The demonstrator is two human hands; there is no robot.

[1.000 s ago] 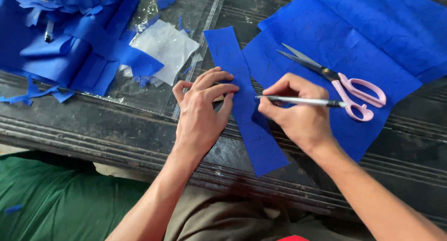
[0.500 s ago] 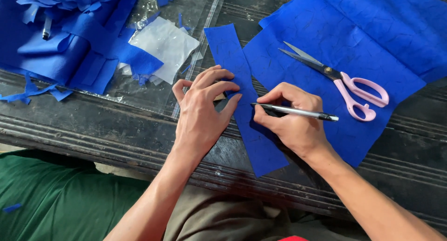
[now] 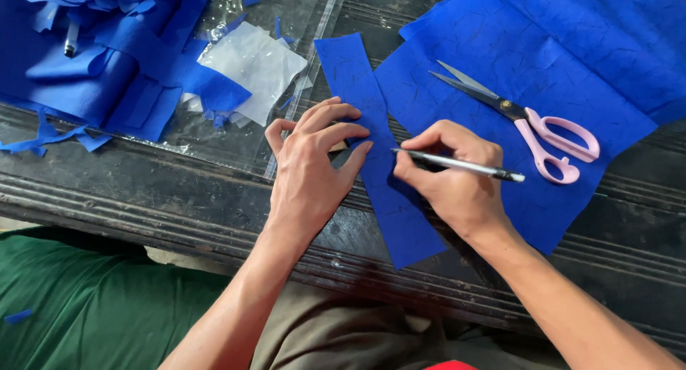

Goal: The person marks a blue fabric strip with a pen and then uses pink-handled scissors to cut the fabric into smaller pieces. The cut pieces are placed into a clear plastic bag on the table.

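Bench: dark wooden bench (image 3: pixel 179 198) with grooved boards, its near edge against the person's lap.
Strip: narrow blue felt strip (image 3: pixel 371 148) lying across the bench's middle, its lower end reaching toward the near edge.
Left hand: left hand (image 3: pixel 311 173) pressed flat on the strip, fingers slightly spread over a small template, apparently to keep it from sliding.
Right hand: right hand (image 3: pixel 450 177) pinching a pen (image 3: pixel 457 164) between thumb and fingers, tip at the left hand's fingertips, seemingly tracing.
Sheet: large blue sheet (image 3: pixel 529 77) toward the far right corner, under the strip's edge.
Scissors: pink-handled scissors (image 3: pixel 529 123) resting open on the sheet, just beyond the right hand.
Offcuts: blue scraps (image 3: pixel 107 62) and clear plastic (image 3: pixel 250 62) at the far left corner.
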